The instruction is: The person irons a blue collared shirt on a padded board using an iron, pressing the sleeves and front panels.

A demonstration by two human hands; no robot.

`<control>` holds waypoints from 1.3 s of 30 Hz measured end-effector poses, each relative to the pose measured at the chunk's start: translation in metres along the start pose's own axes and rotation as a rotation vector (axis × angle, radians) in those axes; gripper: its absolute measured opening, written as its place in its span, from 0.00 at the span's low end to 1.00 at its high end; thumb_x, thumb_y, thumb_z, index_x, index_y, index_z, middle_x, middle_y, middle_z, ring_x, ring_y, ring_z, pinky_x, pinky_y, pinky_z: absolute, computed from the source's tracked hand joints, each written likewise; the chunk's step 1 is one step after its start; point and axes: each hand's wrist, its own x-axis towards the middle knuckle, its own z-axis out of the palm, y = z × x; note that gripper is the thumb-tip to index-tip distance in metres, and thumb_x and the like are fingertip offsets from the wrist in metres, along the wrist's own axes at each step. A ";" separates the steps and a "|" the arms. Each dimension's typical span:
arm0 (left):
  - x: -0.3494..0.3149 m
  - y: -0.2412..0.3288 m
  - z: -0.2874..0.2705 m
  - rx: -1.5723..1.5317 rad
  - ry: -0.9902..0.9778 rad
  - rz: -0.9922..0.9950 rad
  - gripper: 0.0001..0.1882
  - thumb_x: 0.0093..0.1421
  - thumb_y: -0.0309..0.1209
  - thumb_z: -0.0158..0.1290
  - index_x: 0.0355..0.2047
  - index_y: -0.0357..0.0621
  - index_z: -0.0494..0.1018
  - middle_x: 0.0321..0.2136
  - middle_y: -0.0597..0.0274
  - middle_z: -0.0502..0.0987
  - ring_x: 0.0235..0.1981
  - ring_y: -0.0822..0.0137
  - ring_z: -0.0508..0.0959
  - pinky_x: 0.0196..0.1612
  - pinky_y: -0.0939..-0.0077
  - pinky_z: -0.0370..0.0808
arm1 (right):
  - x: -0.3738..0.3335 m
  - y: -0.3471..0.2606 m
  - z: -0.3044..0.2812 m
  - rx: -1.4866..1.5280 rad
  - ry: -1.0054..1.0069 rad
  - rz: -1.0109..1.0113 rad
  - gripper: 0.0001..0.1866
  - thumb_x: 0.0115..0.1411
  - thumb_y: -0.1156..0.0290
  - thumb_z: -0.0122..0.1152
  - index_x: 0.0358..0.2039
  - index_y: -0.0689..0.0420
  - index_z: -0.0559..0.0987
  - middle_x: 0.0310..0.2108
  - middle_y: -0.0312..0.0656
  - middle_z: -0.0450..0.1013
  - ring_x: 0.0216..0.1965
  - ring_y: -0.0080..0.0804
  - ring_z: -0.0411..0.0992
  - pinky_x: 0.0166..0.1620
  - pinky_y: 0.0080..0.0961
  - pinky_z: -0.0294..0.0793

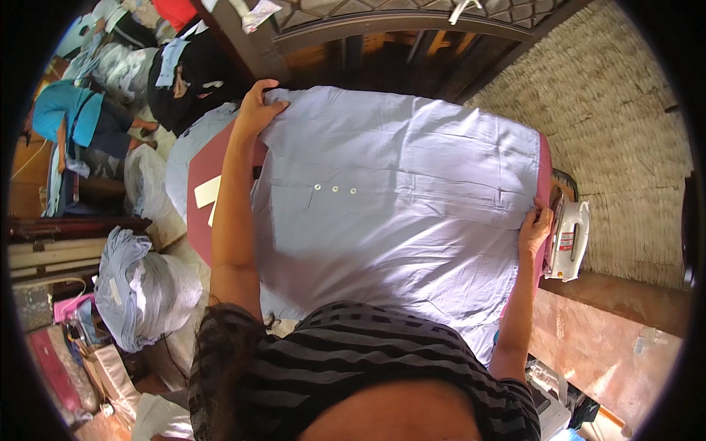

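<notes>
A pale blue shirt (368,184) with several small white buttons down a short placket lies spread over a maroon-covered ironing board (204,165). Creases run across its right half. My left hand (256,114) is at its far left corner, thumb on the cloth and fingers curled at the far edge. At the right edge, my right hand (537,229) pinches the hem. Just right of that hand, a white clothes iron (570,241) rests at the board's end. Cream-coloured pieces (208,192) lie on the bare board beside my left forearm.
Dark wooden furniture with a lattice panel (404,29) stands behind the board. Bagged clothing (147,294) sits at left, with clear plastic bags (145,180) farther back. A person in a turquoise top (68,110) is at far left. A brown board surface (603,338) lies at lower right.
</notes>
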 end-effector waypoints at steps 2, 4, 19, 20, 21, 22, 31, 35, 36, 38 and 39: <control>0.010 -0.005 -0.011 0.071 0.015 -0.025 0.19 0.48 0.37 0.68 0.36 0.37 0.78 0.24 0.54 0.79 0.26 0.64 0.79 0.34 0.71 0.75 | -0.001 -0.001 0.001 0.007 0.001 0.004 0.14 0.59 0.78 0.52 0.45 0.62 0.79 0.40 0.49 0.73 0.39 0.43 0.73 0.44 0.34 0.73; 0.015 0.006 -0.012 0.194 0.040 -0.017 0.20 0.46 0.36 0.69 0.34 0.38 0.77 0.23 0.57 0.78 0.26 0.68 0.77 0.32 0.73 0.74 | -0.003 0.001 -0.002 -0.006 0.014 -0.023 0.15 0.58 0.78 0.52 0.45 0.62 0.78 0.39 0.49 0.73 0.39 0.43 0.72 0.44 0.34 0.73; -0.038 -0.023 -0.078 0.230 -0.182 0.027 0.26 0.50 0.37 0.69 0.47 0.40 0.75 0.36 0.58 0.79 0.32 0.69 0.77 0.37 0.75 0.74 | 0.002 0.010 0.008 -0.036 -0.003 -0.122 0.15 0.59 0.77 0.51 0.45 0.62 0.79 0.42 0.51 0.75 0.45 0.48 0.73 0.49 0.39 0.72; -0.041 -0.006 -0.071 0.389 -0.176 -0.072 0.26 0.50 0.32 0.69 0.48 0.41 0.74 0.37 0.59 0.79 0.33 0.69 0.77 0.37 0.74 0.74 | 0.003 0.015 0.004 -0.065 -0.014 -0.120 0.15 0.59 0.77 0.51 0.45 0.63 0.79 0.43 0.51 0.75 0.46 0.48 0.73 0.49 0.39 0.72; -0.039 -0.002 -0.072 0.341 -0.183 -0.094 0.26 0.50 0.33 0.68 0.48 0.40 0.74 0.37 0.57 0.80 0.35 0.65 0.78 0.39 0.72 0.75 | 0.003 0.019 0.002 -0.084 -0.011 -0.130 0.15 0.59 0.77 0.51 0.45 0.63 0.79 0.43 0.51 0.75 0.46 0.48 0.73 0.49 0.39 0.72; -0.037 -0.002 -0.083 0.307 -0.177 -0.119 0.26 0.50 0.35 0.67 0.47 0.40 0.74 0.37 0.54 0.81 0.37 0.61 0.80 0.41 0.69 0.76 | 0.005 0.018 0.004 -0.084 -0.012 -0.147 0.14 0.59 0.77 0.51 0.44 0.63 0.79 0.43 0.51 0.75 0.45 0.49 0.73 0.48 0.39 0.72; -0.188 0.091 -0.152 0.760 -0.270 -0.504 0.26 0.53 0.55 0.60 0.33 0.41 0.76 0.28 0.53 0.79 0.33 0.55 0.79 0.32 0.62 0.72 | 0.002 0.048 0.005 -0.241 0.007 -0.110 0.14 0.60 0.74 0.52 0.44 0.61 0.80 0.42 0.52 0.75 0.43 0.50 0.73 0.48 0.41 0.73; -0.260 0.070 -0.128 0.643 0.100 -0.219 0.20 0.56 0.45 0.61 0.28 0.40 0.72 0.24 0.52 0.75 0.28 0.53 0.77 0.30 0.58 0.69 | 0.000 0.029 0.013 -0.110 0.026 -0.187 0.14 0.59 0.75 0.53 0.44 0.60 0.80 0.41 0.51 0.76 0.43 0.49 0.73 0.48 0.40 0.72; -0.261 0.062 -0.113 0.603 0.202 -0.131 0.19 0.57 0.43 0.61 0.28 0.39 0.72 0.23 0.51 0.74 0.27 0.53 0.76 0.30 0.57 0.68 | -0.001 0.031 0.009 -0.121 0.039 -0.182 0.13 0.59 0.75 0.53 0.44 0.60 0.80 0.41 0.51 0.76 0.44 0.49 0.73 0.49 0.40 0.72; -0.258 0.042 -0.106 0.550 0.281 -0.226 0.16 0.58 0.38 0.61 0.28 0.38 0.70 0.22 0.51 0.73 0.24 0.53 0.73 0.29 0.59 0.67 | -0.005 0.040 0.004 -0.109 0.038 -0.136 0.14 0.59 0.75 0.54 0.45 0.59 0.80 0.42 0.51 0.76 0.45 0.48 0.73 0.51 0.39 0.72; -0.262 0.036 -0.110 0.444 0.269 -0.239 0.16 0.58 0.36 0.61 0.28 0.37 0.68 0.22 0.50 0.72 0.22 0.55 0.70 0.29 0.62 0.67 | -0.004 0.040 0.002 -0.092 0.034 -0.100 0.14 0.60 0.74 0.54 0.46 0.59 0.79 0.43 0.51 0.76 0.47 0.47 0.73 0.53 0.38 0.71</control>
